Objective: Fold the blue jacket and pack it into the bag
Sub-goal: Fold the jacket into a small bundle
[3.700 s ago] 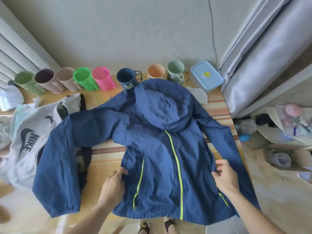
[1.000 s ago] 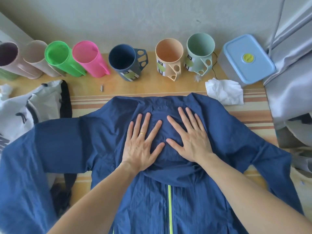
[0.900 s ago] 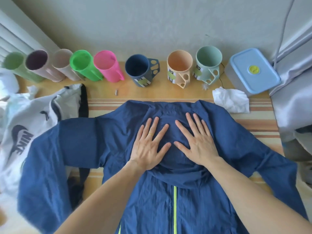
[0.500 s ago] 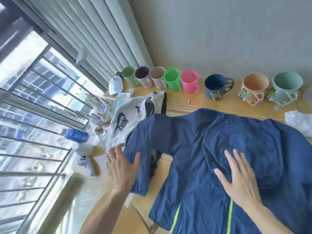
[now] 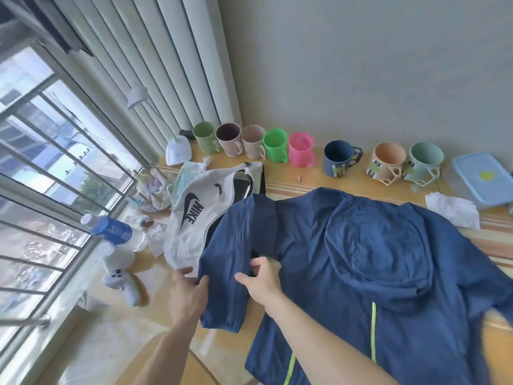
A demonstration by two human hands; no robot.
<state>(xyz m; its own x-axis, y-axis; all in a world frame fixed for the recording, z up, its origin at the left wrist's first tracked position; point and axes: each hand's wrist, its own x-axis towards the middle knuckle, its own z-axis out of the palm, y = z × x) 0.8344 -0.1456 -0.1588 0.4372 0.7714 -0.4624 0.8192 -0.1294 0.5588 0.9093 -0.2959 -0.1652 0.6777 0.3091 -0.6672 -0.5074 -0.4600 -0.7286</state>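
Note:
The blue jacket (image 5: 369,245) lies spread face-up on the table, its hood folded down over the chest and a yellow-green zipper showing lower right. Its left sleeve (image 5: 233,262) hangs over the table's near-left edge. My left hand (image 5: 187,294) grips the outer edge of that sleeve near the cuff. My right hand (image 5: 262,280) pinches the sleeve's inner edge close to the armpit. The white bag (image 5: 191,215) with a black logo lies just left of the jacket, partly under the sleeve.
A row of coloured mugs (image 5: 274,145) lines the wall, with a blue-lidded box (image 5: 483,176) and crumpled tissue (image 5: 452,212) at the right. A water bottle (image 5: 113,232), a white game controller (image 5: 122,282), a small lamp (image 5: 177,154) and paper clutter sit by the window.
The hood was pressed flat with both hands. Then my view swung left; my left hand closed on the left sleeve, and my right hand left the chest and came across to grip it too.

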